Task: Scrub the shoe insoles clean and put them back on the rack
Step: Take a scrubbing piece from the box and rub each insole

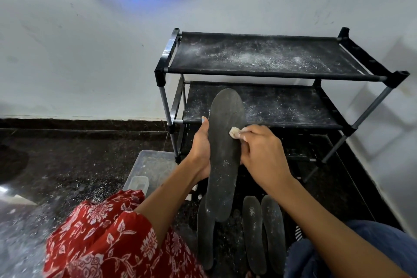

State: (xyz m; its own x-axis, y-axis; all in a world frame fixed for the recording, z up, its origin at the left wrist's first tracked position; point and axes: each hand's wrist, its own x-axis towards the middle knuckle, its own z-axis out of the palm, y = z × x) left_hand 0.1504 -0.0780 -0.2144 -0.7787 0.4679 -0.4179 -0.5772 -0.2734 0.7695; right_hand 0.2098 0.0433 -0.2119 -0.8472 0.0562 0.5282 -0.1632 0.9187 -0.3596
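Note:
My left hand (pixel 199 150) grips the left edge of a long dark grey insole (pixel 224 142), held upright in front of the rack. Against the insole's right side presses a small whitish scrubbing pad (pixel 234 132), pinched in my right hand (pixel 261 150). Three more dark insoles lie on the floor below: one (pixel 204 239) partly under the held one, and two side by side (pixel 253 235) (pixel 274 232), all speckled with white powder. The black shoe rack (pixel 270 74) stands against the wall, its dusty shelves bare.
A clear plastic tub (pixel 153 165) sits on the dark floor left of the rack, a small clear container (pixel 138 183) at its near edge. White powder is scattered on the floor. My red floral clothing (pixel 108 237) fills the lower left; blue fabric (pixel 338 253) lies lower right.

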